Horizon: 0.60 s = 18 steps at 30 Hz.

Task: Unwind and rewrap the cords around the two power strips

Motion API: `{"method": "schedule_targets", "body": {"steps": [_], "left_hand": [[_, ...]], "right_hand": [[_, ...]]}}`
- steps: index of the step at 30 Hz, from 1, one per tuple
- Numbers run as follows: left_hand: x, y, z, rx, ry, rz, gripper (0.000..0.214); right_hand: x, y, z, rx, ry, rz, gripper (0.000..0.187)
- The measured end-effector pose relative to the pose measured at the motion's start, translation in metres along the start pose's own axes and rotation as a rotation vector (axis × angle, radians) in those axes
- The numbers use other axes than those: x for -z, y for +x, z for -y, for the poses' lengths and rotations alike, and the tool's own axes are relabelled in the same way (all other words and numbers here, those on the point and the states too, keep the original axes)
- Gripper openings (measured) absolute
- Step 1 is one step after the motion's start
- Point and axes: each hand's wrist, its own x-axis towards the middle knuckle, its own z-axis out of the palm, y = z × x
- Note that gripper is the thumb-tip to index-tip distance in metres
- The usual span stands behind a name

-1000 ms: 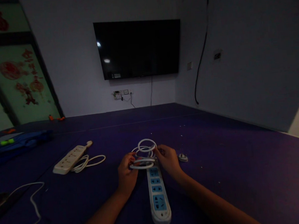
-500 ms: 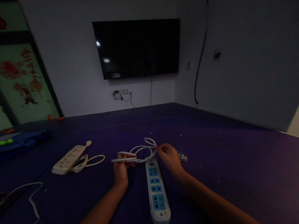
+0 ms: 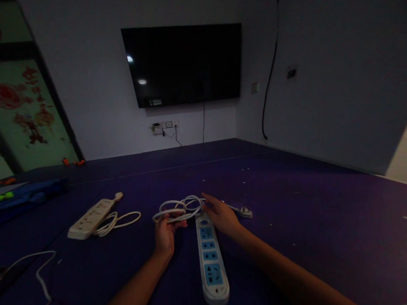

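Note:
A white power strip [image 3: 213,257] with blue socket panels lies lengthwise in front of me, its cable end pointing away. Its white cable [image 3: 192,200] is looped in several turns beyond that end. My left hand [image 3: 166,232] grips the left side of the loops, the thumb against the cable and some fingers stretched out beneath. At the far end of the strip, my right hand [image 3: 223,216] has its fingers bent over the cable; its fingertips are partly hidden. To the right of that hand lies the cable's plug [image 3: 245,212].
A second, cream power strip [image 3: 92,218] with a bundled cord [image 3: 113,223] lies to the left. A loose white cable [image 3: 42,280] runs along the near left. Blue folded cloth [image 3: 32,193] lies on the purple floor [image 3: 314,237]. A television [image 3: 186,65] hangs on the far wall.
My right hand has come slightly left and down, bringing the raised cable loop lower and towards the left-hand coil. The left-hand loops have spread open. More of the plug and its cord now shows.

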Motion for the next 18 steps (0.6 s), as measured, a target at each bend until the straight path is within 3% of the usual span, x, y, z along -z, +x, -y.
{"method": "schedule_targets", "body": {"steps": [5, 11, 18], "left_hand": [[0.0025, 0.0009, 0.0012, 0.032, -0.039, -0.013, 0.029], [0.0000, -0.0019, 0.0000, 0.005, -0.018, 0.039, 0.028], [-0.0021, -0.0057, -0.0014, -0.022, 0.058, 0.094, 0.039]], "right_hand": [[0.0004, -0.0019, 0.0046, 0.210, -0.141, 0.122, 0.048], [-0.0007, -0.0019, 0.0048, 0.160, -0.171, 0.146, 0.044], [-0.0040, 0.0008, 0.0007, 0.148, -0.018, 0.098, 0.034]]}}
